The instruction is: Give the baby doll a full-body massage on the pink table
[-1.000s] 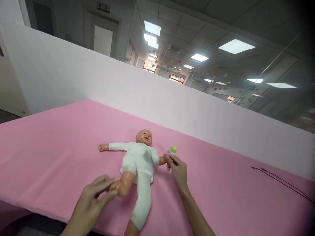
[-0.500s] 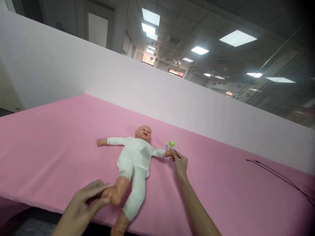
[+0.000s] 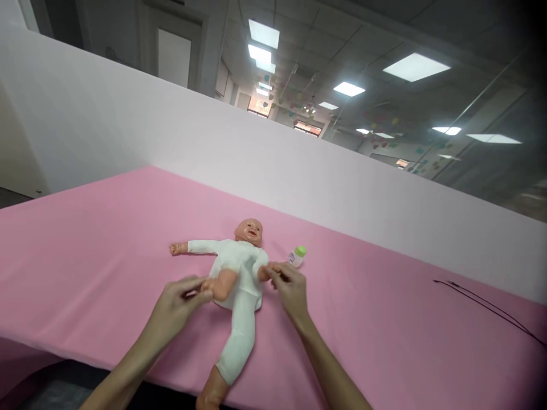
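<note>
1. Head camera, the only view: a baby doll (image 3: 243, 272) in a white cloth suit lies on its back on a pink-covered table (image 3: 106, 273), directly ahead of me and between my two hands.

2. The doll's long axis runs away from me – head (image 3: 249, 232) at the far end, toward the white partition (image 3: 256, 159), legs pointing back to the table's near edge and slanting a little to my left.

3. My left hand (image 3: 188, 297) reaches in from the left, thumb and fingers pinched around the foot (image 3: 208, 286) of the doll's bent leg, which is raised over the lower body.

4. My right hand (image 3: 285, 279) comes in from the opposite side, fingertips closed on the end of the doll's near arm (image 3: 263, 274); blur and my own fingers hide exactly how they grip.

5. Both hands touch the doll across its width, level with its trunk – the right is the nearer to its head.

6. The other arm (image 3: 200, 246) stretches out to my left, the other leg (image 3: 239, 341) toward me, both free of my hands.

7. A small green-capped bottle (image 3: 298, 257) sits just beyond my right hand; a thin black cable (image 3: 482, 306) lies well apart, far right.
</note>
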A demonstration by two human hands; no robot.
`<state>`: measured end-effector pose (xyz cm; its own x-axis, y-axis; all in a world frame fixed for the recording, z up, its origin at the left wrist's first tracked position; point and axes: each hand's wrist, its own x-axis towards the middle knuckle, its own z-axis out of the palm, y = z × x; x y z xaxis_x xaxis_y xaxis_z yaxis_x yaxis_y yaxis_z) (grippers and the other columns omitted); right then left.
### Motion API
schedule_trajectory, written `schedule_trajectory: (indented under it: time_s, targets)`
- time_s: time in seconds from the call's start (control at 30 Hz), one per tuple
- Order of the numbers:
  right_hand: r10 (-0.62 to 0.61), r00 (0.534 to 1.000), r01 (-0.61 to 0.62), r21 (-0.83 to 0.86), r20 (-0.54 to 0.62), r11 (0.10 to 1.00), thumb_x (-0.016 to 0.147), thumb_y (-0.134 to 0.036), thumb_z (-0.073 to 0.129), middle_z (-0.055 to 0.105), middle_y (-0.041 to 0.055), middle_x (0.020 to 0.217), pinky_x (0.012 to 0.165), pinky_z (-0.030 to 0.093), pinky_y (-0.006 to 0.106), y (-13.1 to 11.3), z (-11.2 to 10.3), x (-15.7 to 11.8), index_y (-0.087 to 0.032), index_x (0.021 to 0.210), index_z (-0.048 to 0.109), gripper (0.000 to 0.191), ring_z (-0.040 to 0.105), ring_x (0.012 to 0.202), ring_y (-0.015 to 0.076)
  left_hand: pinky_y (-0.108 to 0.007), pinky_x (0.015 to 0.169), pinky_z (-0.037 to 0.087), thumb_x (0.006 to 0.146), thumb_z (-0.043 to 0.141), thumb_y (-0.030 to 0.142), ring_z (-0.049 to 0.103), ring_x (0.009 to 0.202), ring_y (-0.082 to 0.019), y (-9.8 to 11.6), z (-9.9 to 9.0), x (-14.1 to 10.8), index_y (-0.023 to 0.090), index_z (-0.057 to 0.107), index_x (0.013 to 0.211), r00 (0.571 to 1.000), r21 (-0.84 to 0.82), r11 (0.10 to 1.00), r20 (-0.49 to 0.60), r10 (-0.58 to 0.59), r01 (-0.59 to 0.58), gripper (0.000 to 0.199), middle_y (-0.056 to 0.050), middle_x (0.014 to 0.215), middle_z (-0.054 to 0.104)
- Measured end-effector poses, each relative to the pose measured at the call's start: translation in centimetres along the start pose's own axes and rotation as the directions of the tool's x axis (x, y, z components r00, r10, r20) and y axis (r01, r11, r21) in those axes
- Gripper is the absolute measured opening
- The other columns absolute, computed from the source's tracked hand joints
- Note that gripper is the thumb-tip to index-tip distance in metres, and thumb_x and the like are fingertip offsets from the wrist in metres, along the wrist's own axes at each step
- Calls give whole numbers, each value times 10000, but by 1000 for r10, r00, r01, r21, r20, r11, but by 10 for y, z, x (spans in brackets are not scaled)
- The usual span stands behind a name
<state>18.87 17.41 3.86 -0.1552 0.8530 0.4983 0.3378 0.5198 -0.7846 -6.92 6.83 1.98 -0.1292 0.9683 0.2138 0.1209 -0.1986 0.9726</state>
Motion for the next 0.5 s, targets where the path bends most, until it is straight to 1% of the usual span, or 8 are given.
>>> schedule_trajectory:
  time_s: [0.03, 0.1, 0.2, 0.27, 0.3, 0.33, 0.43, 0.5]
  targets:
    - [-32, 997, 33, -14, 73, 999, 893, -441, 719, 721, 58, 820, 672, 524, 304, -2, 9, -8, -221, 848, 815, 244, 641, 706, 183, -297, 730, 497, 842, 696, 517, 616, 790, -227, -2, 7, 19, 178, 767, 818, 999, -19, 1000, -44, 15, -15, 347, -47, 805, 692]
    - [-58, 986, 64, -34, 157, 997, 924, -412, 687, 721, 59, 850, 726, 528, 305, 0, 21, -19, -239, 893, 820, 221, 663, 787, 196, -315, 730, 504, 802, 713, 525, 622, 784, -237, -8, 20, 47, 162, 764, 781, 998, -75, 997, -54, 20, -24, 366, -53, 780, 699]
    - [2, 997, 2, -42, 74, 999, 904, -436, 704, 712, 53, 824, 702, 513, 303, 8, 13, -17, -220, 890, 818, 244, 638, 740, 186, -318, 735, 508, 802, 719, 507, 627, 789, -237, -12, 29, 52, 159, 786, 819, 998, -73, 996, -37, 48, -51, 355, -63, 793, 705]
    - [129, 990, -128, 7, -57, 992, 848, -491, 748, 691, 39, 738, 651, 494, 300, 20, -7, -4, -188, 894, 813, 313, 592, 649, 169, -291, 697, 499, 834, 709, 488, 613, 751, -213, -9, 24, 28, 178, 798, 843, 994, 11, 996, -55, 93, -93, 322, -51, 773, 681]
    - [216, 969, -210, 55, -124, 976, 819, -519, 765, 676, 28, 694, 623, 483, 297, 29, -19, 3, -170, 915, 809, 364, 563, 607, 158, -274, 666, 494, 853, 702, 480, 605, 723, -199, -8, 19, 10, 195, 804, 858, 991, 59, 992, -64, 117, -113, 302, -40, 753, 663]
    - [298, 938, -283, 107, -179, 953, 786, -541, 783, 653, 17, 649, 612, 475, 293, 39, -31, 10, -152, 926, 805, 414, 542, 588, 152, -261, 643, 497, 874, 693, 471, 601, 693, -186, -7, 12, -11, 216, 811, 883, 990, 91, 988, -56, 128, -123, 282, -29, 733, 648]
    - [465, 825, -408, 232, -320, 883, 654, -590, 835, 573, -9, 560, 555, 429, 274, 78, -62, 23, -129, 759, 759, 479, 477, 551, 127, -224, 593, 537, 918, 669, 427, 652, 661, -176, -17, -9, -79, 287, 816, 1020, 991, 123, 984, 24, 128, -130, 228, -16, 730, 664]
    - [556, 758, -486, 274, -341, 830, 567, -598, 855, 542, -15, 529, 512, 397, 267, 104, -73, 25, -146, 655, 696, 487, 447, 523, 117, -197, 575, 558, 901, 699, 405, 664, 598, -161, -34, -16, -116, 314, 823, 940, 985, 149, 975, 70, 156, -165, 158, -3, 691, 672]
